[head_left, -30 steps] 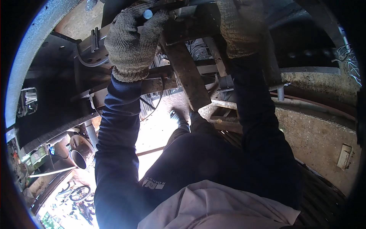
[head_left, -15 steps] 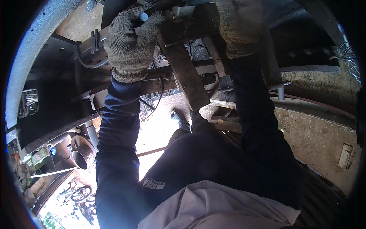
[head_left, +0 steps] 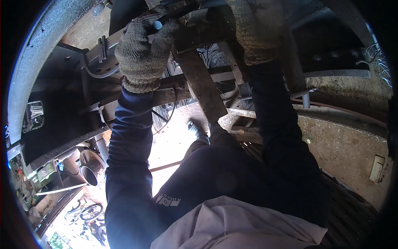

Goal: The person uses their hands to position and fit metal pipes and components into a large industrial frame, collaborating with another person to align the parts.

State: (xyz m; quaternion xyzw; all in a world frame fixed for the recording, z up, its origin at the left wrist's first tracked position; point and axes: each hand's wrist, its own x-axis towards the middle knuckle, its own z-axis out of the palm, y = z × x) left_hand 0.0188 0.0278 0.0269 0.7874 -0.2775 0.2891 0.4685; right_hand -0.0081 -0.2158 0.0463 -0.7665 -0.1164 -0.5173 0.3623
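Grips dark round pale-ended rod point(head_left: 157, 25) in grey-brown knit-gloved left hand point(head_left: 143, 47).
Cannot tell grip of matching-gloved right hand point(head_left: 258, 33).

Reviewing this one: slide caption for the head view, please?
Knit-gloved left hand and right hand raised among dark metal beams, a pale round end showing beside the left thumb.

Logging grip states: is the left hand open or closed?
Closed: the gloved left hand curls around a rod, whose pale round end shows between thumb and fingers.
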